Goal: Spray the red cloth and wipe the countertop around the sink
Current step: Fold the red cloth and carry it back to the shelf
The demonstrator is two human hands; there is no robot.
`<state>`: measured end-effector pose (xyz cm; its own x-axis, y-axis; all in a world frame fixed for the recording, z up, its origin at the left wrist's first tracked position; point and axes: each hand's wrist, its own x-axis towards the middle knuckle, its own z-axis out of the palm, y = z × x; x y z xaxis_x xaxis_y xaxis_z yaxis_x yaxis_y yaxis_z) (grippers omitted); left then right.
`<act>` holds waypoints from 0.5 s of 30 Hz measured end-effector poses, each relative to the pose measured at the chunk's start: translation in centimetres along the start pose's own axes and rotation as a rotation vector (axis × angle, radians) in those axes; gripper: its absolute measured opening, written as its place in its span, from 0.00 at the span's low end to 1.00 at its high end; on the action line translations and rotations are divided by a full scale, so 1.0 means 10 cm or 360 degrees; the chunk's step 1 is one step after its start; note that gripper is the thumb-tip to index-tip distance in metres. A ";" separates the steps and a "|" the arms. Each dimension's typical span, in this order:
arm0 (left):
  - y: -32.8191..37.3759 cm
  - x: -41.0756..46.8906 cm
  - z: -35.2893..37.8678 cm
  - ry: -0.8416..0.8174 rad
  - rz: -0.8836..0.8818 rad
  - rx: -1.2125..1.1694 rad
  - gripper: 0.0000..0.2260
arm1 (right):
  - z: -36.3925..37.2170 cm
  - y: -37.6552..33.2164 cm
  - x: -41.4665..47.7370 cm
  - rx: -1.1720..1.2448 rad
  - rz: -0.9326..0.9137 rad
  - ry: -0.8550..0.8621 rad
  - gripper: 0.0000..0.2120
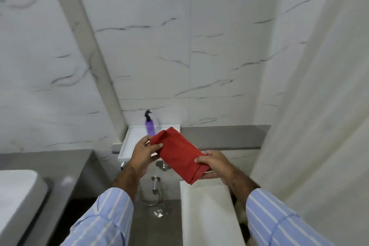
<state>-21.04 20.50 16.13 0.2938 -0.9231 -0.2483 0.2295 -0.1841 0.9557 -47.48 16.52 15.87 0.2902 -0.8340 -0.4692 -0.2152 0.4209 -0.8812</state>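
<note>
I hold a folded red cloth in the air in front of me with both hands. My left hand pinches its upper left end, and my right hand grips its lower right end. Behind the cloth a purple spray bottle with a black trigger head stands upright on a white shelf tray against the marble wall. The white sink shows at the lower left, set on a grey countertop.
A grey ledge runs along the back wall to the right of the tray. A white cistern top lies below my right hand. Chrome pipe fittings and a hose hang under the tray. A pale wall closes the right side.
</note>
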 end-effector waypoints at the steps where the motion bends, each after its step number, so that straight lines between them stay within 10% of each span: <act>1: 0.03 0.12 -0.21 0.0065 -0.0006 0.0012 0.11 | 0.21 -0.04 0.18 -0.0031 0.0025 -0.0065 0.14; 15: 0.15 2.55 -1.93 0.0239 0.0033 0.1426 0.09 | 2.50 -0.10 2.36 0.0094 0.0467 -0.0206 0.08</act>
<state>4.68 3.15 8.24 0.4219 -0.8870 -0.1879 -0.5663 -0.4196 0.7094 -17.08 5.37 4.20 0.3405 -0.6233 -0.7039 -0.2541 0.6598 -0.7072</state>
